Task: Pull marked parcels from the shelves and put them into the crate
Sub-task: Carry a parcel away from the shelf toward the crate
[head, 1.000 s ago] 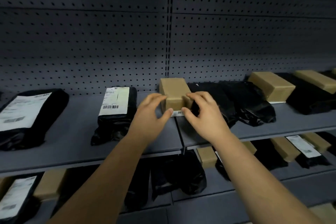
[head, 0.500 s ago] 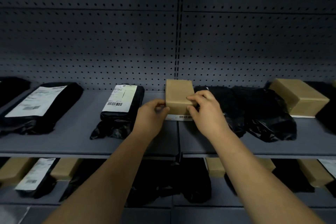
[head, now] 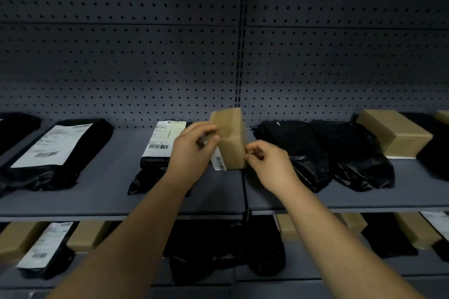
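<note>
Head view: the box stands tipped up on 1 long edge on the upper shelf, just at the seam between the 2 shelf bays, with its label turned toward the left and a barcode showing. It sits between a labelled black bag on the left and unlabelled black bags on the right, touching neither as far as I can tell.

The left hand holds the box's left side, fingers curled over the upper left edge and covering part of the label face. The right hand is at the lower right corner, its fingers bunched and curled, their tips against the box's edge; I cannot tell whether they pinch it or only steady it.

The box looks like stiff cardboard, small and probably light, since it balances on edge under so loose a hold. The smooth paper faces may slip, so the 2 broad faces, palm on 1 and fingers on the other, seem the safest place to grip. The label should stay uncovered for checking the mark. The crate is not in view.
</note>
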`<state>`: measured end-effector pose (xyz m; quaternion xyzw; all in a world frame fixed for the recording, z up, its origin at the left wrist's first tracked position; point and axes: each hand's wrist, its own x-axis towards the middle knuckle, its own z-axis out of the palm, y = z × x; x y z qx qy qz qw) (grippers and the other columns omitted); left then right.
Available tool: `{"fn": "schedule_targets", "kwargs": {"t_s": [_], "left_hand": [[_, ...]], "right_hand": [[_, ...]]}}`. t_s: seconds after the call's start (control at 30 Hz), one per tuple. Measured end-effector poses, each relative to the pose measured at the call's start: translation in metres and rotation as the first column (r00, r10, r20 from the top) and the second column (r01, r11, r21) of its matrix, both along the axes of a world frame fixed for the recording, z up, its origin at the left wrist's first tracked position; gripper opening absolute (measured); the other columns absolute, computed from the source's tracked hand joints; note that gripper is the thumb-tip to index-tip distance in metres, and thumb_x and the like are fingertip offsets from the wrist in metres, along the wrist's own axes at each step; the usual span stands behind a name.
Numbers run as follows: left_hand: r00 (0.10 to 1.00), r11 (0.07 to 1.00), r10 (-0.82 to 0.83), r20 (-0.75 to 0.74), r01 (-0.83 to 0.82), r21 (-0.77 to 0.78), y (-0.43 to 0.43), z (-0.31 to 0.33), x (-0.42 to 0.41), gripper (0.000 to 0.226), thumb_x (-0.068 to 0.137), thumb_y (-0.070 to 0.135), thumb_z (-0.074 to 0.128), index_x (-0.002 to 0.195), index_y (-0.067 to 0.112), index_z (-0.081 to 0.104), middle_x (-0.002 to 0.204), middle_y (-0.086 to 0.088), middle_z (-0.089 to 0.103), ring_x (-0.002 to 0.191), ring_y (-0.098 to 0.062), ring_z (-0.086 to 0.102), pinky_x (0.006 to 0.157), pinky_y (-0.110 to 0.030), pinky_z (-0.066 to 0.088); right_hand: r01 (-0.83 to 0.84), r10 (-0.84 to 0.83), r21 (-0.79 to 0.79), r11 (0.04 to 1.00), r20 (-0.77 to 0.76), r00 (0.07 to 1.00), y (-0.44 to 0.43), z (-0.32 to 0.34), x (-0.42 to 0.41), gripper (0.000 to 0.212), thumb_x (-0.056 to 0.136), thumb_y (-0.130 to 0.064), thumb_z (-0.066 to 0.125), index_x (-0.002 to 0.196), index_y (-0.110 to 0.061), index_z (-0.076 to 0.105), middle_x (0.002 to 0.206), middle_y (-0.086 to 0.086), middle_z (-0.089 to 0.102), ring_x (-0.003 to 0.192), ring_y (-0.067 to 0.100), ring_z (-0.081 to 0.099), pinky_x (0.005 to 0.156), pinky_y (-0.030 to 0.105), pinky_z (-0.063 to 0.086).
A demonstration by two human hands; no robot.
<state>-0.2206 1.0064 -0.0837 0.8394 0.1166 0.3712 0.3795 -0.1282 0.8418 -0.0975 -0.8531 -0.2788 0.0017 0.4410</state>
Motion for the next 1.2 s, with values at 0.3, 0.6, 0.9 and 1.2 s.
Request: {"fn": "schedule_targets", "kwargs": {"t_s": [0.3,0.6,0.9,1.2], "left_hand": [[0.979,0.957,-0.045,-0.201,-0.016,-0.291,-0.007,-0.015,-0.002,0.021,0.090,0.015,0.067,0.110,0.018,0.069,0.083,0.013,0.066,0.072,0.013,0.059,0.067,0.000,0.043],[0.998,0.984,-0.012,-0.055,0.002,-0.179,0.005,-0.008,-0.007,0.022,0.087,0.011,0.069,0.108,0.019,0.071,0.105,0.014,0.062,0.090,0.010,0.056,0.078,-0.003,0.041],[0.982,0.980,0.025,-0.185,-0.061,-0.189,0.005,-0.010,-0.001,0.025,0.087,0.024,0.071,0.111,0.018,0.066,0.111,0.007,0.058,0.098,-0.005,0.055,0.072,0.000,0.037],[0.965,0.944,-0.042,-0.260,-0.047,-0.327,0.004,-0.007,-0.002,0.026,0.089,0.024,0.068,0.114,0.017,0.065,0.102,0.003,0.070,0.084,0.003,0.062,0.065,0.002,0.041]], "right_hand": [[-0.005,0.002,0.144,0.990,0.024,1.000,0.002,0.017,-0.001,0.026,0.092,-0.027,0.068,0.118,-0.021,0.070,0.119,-0.006,0.059,0.098,0.003,0.056,0.092,0.015,0.045],[0.061,0.050,0.293,0.954,-0.358,0.932,0.009,0.011,-0.002,0.008,0.090,-0.018,0.071,0.098,-0.021,0.071,0.101,-0.002,0.066,0.092,0.019,0.070,0.081,0.038,0.061],[0.075,-0.030,0.182,0.980,-0.236,0.971,-0.003,0.008,0.009,0.030,0.090,-0.053,0.061,0.105,-0.029,0.072,0.101,-0.012,0.070,0.096,0.008,0.065,0.087,0.027,0.053],[0.047,0.009,0.180,0.982,-0.297,0.955,0.005,0.004,0.008,0.032,0.093,-0.037,0.065,0.122,-0.023,0.066,0.108,-0.010,0.070,0.097,0.007,0.066,0.097,0.036,0.053]]}}
